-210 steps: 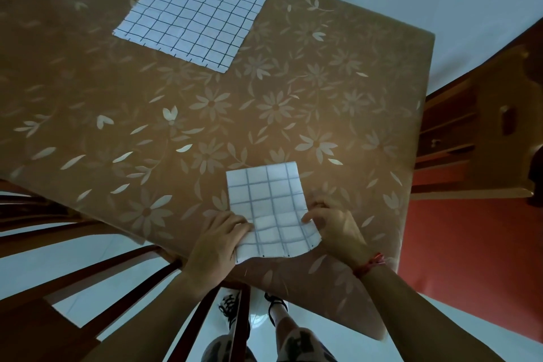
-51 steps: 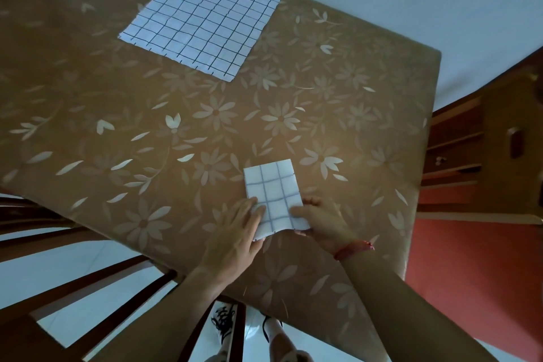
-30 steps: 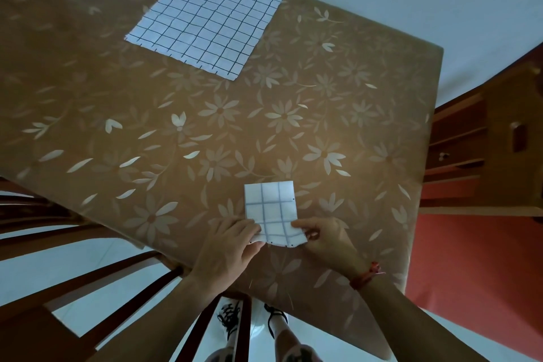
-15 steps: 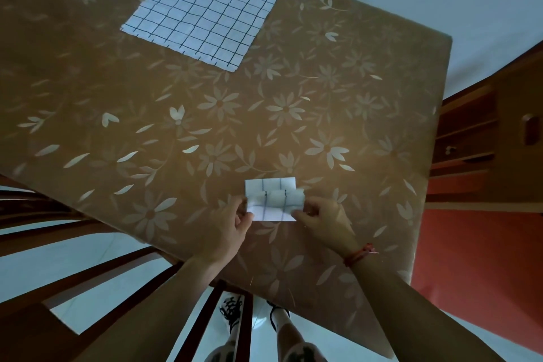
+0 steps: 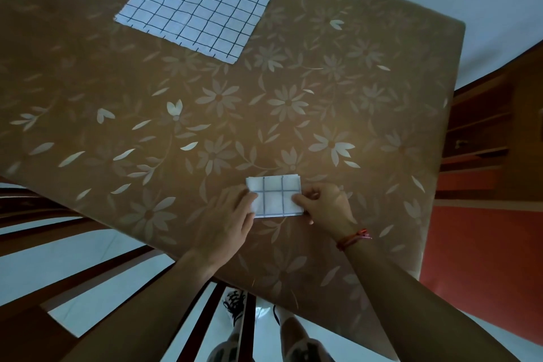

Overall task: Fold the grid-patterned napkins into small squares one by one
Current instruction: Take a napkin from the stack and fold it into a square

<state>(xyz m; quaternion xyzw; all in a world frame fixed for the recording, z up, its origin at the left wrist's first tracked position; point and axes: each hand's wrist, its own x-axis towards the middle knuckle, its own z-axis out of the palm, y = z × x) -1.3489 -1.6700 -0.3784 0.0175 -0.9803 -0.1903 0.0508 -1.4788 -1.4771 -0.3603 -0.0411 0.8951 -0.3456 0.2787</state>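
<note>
A small folded white napkin (image 5: 276, 195) with a dark grid lies flat near the table's front edge, several layers thick. My left hand (image 5: 232, 214) presses its fingertips on the napkin's left edge. My right hand (image 5: 326, 206), with a red cord at the wrist, pinches the napkin's right edge. A second grid napkin (image 5: 202, 0) lies unfolded and flat at the far side of the table, apart from both hands.
The table (image 5: 367, 91) wears a brown cloth with pale flowers; its right edge drops off toward a red floor and a wooden cabinet (image 5: 493, 132). Dark wooden chair slats (image 5: 88, 270) stand below the front edge at left.
Over the last seconds the napkin went from a larger rectangle to a small one. In the last half second its near half came over the far half and now lies flat under both hands.
</note>
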